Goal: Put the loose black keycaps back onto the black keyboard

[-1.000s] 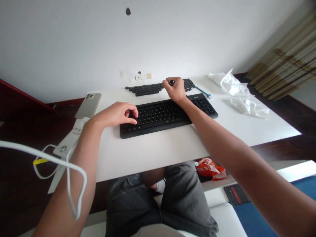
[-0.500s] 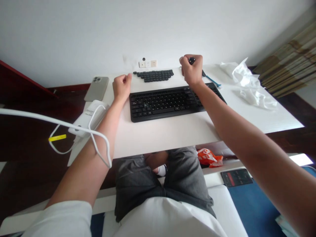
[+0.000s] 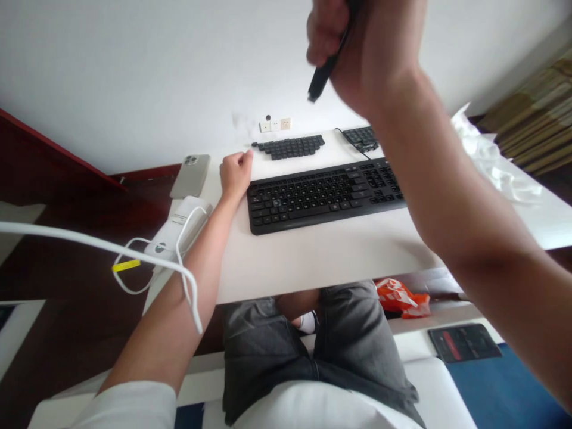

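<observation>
My right hand (image 3: pixel 361 47) is raised high and close to the camera, closed round a thin black stick-like tool (image 3: pixel 322 74) that points down. My left hand (image 3: pixel 235 171) rests as a loose fist on the white desk (image 3: pixel 322 256), just left of the black keyboard (image 3: pixel 324 193). Behind the keyboard lie a row of loose black keycaps (image 3: pixel 290 146) and a second patch of keycaps (image 3: pixel 361 137). My right forearm hides the right end of the keyboard and part of the desk.
A phone (image 3: pixel 190 176) lies face down at the desk's back left, with a white box (image 3: pixel 179 229) and a white cable (image 3: pixel 134 259) near it. Crumpled white plastic (image 3: pixel 496 164) is at the right. An orange bag (image 3: pixel 400 296) lies under the desk.
My right hand has lifted from behind the keyboard up toward the camera with the black tool. My left hand left the keys and settled as a fist beside the keyboard.
</observation>
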Action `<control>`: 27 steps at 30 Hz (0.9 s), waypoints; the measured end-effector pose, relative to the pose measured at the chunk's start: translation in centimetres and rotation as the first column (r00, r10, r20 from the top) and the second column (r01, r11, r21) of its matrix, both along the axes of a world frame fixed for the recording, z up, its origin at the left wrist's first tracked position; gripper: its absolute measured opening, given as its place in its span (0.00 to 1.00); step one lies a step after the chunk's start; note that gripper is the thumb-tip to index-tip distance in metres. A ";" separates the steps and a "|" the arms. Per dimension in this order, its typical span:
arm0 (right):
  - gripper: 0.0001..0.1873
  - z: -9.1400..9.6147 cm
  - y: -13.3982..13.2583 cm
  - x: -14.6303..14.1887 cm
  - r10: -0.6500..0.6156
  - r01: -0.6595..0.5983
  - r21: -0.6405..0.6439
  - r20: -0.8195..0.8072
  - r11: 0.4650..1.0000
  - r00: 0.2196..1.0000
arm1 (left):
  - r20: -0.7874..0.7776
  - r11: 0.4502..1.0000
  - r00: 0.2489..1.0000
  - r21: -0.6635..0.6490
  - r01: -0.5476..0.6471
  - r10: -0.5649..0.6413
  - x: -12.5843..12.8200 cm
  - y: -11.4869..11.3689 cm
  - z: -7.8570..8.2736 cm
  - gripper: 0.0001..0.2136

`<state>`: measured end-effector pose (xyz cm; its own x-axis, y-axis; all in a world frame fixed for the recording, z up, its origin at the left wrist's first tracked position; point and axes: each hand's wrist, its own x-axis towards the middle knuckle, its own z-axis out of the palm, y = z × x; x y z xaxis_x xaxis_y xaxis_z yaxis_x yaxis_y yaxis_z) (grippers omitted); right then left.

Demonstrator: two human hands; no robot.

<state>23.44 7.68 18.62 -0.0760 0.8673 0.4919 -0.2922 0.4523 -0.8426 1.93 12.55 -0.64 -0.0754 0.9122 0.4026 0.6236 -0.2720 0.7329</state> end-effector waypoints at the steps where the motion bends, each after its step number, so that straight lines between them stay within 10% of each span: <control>1: 0.26 -1.0 -0.8 -1.0 0.084 -0.083 0.011 -0.022 0.996 0.996 | -0.015 1.000 1.000 -0.003 0.000 0.000 0.0 -0.1 0.0 0.23; 10: 0.30 -12.3 -2.0 -5.5 0.240 -0.237 -0.338 -0.035 0.911 0.970 | -0.058 0.998 0.998 -0.056 -0.012 0.009 0.1 -0.4 0.3 0.22; 27: 0.26 -15.2 -4.0 -7.0 0.214 -0.197 -0.144 0.109 0.970 0.971 | -0.041 0.997 0.997 -0.047 0.068 -0.069 -0.1 -1.2 0.4 0.21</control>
<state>16.45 3.72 3.42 -0.3123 0.8830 0.3504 -0.2579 0.2762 -0.9259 1.87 11.32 -0.22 0.0043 0.9321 0.3622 0.6357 -0.2821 0.7186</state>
